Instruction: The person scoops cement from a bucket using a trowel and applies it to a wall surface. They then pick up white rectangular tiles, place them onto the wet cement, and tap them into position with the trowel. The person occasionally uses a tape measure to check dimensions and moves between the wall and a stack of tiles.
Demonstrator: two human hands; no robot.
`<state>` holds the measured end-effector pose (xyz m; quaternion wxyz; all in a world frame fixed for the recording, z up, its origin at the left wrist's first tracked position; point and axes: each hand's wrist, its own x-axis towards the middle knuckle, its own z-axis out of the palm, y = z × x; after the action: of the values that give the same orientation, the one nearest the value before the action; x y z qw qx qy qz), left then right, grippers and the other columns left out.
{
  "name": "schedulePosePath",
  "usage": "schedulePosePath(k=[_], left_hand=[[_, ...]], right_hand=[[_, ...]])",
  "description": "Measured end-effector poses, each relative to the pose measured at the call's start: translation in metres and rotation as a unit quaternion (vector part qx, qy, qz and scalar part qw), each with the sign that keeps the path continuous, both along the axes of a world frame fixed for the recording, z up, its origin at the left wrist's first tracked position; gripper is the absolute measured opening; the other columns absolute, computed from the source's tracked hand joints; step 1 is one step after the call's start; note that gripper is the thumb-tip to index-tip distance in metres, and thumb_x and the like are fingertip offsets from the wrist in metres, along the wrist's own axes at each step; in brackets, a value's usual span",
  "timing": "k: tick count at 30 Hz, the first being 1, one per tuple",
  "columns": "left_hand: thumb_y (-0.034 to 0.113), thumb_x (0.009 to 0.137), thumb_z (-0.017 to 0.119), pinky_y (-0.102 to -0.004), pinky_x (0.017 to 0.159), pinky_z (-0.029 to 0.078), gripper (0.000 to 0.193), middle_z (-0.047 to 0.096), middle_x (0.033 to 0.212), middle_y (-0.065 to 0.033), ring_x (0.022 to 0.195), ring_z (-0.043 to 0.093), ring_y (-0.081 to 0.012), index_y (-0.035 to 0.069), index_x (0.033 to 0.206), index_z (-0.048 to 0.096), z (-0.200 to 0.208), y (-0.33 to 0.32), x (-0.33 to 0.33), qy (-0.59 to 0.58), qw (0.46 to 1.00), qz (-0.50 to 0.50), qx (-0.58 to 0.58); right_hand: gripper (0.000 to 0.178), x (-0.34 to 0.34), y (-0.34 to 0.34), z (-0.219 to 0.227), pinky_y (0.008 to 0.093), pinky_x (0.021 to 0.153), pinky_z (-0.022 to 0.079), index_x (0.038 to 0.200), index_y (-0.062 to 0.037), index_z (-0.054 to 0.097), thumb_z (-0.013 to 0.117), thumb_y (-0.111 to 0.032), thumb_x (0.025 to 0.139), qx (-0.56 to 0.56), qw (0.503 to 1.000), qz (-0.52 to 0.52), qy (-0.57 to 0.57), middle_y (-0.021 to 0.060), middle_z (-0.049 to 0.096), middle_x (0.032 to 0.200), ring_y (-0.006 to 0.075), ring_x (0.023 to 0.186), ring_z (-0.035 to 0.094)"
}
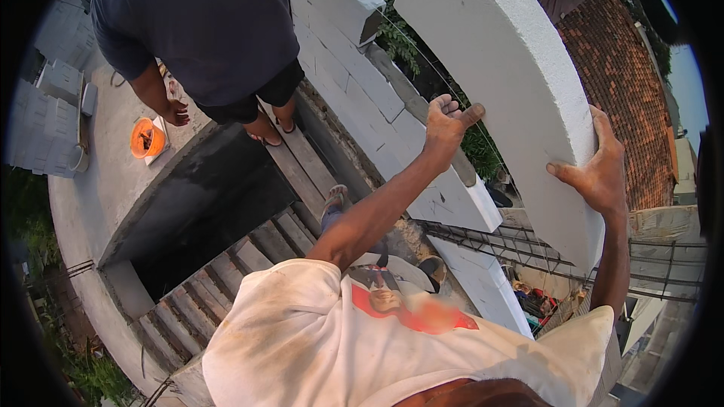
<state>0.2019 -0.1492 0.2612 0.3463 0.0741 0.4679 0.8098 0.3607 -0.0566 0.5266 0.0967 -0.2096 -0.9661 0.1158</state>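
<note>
Big pale block (505,83) up at a tilt, just right of the block wall (358,94); can't tell what its low end bears on. Right hand (599,177) clamps its right edge, thumb on the face. Left hand (446,126) by the left edge, fingers loosely curled, thumb out; contact unclear. Co-worker (200,26) on planks (298,169), orange bucket (143,136) nearby.

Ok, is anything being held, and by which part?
The pale block: the right hand grips its right edge, toward the lower end. The left hand is at its left edge; whether it grips cannot be told.
</note>
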Motion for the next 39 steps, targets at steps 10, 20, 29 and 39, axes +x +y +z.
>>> schedulePosePath(k=[10, 20, 29, 39], left_hand=[[0.057, 0.08, 0.089, -0.0599, 0.119, 0.031, 0.107, 0.042, 0.149, -0.0256, 0.144, 0.038, -0.0353, -0.009, 0.147, 0.038, -0.058, 0.101, -0.107, -0.169, 0.979, -0.089, -0.075], [0.087, 0.094, 0.043, -0.0556, 0.126, 0.02, 0.119, 0.037, 0.156, -0.0288, 0.147, 0.035, -0.0401, -0.012, 0.158, 0.029, -0.141, 0.055, -0.114, -0.264, 0.956, -0.107, 0.064], [0.088, 0.096, 0.033, -0.054, 0.13, 0.011, 0.124, 0.023, 0.164, -0.0336, 0.158, 0.019, -0.0439, -0.016, 0.161, 0.012, -0.159, 0.038, -0.12, -0.249, 0.965, -0.063, 0.056], [0.082, 0.099, 0.04, -0.0536, 0.13, 0.011, 0.119, 0.021, 0.165, -0.0334, 0.158, 0.02, -0.0446, -0.013, 0.163, 0.005, -0.153, 0.039, -0.126, -0.239, 0.969, -0.038, 0.056]], right_hand=[[0.105, -0.139, 0.091, -0.075, 0.0416, 0.088, 0.061, 0.14, 0.0056, 0.054, 0.094, -0.039, 0.054, -0.028, 0.995, -0.072, -0.055, 0.0281, 0.074, 0.108, 0.0344, 0.087, 0.077], [0.112, -0.172, 0.121, -0.2, 0.043, 0.094, 0.059, 0.141, 0.008, 0.055, 0.1, -0.043, 0.052, -0.107, 0.982, -0.045, -0.147, 0.0304, 0.074, 0.111, 0.0389, 0.101, 0.076], [0.112, -0.197, 0.1, -0.239, 0.0431, 0.104, 0.054, 0.145, 0.0051, 0.051, 0.099, -0.04, 0.055, -0.141, 0.968, -0.069, -0.197, 0.029, 0.072, 0.123, 0.0387, 0.115, 0.072], [0.11, -0.202, 0.105, -0.256, 0.0428, 0.104, 0.054, 0.144, 0.0039, 0.053, 0.099, -0.04, 0.055, -0.146, 0.97, -0.063, -0.183, 0.0274, 0.072, 0.123, 0.0383, 0.116, 0.071]])
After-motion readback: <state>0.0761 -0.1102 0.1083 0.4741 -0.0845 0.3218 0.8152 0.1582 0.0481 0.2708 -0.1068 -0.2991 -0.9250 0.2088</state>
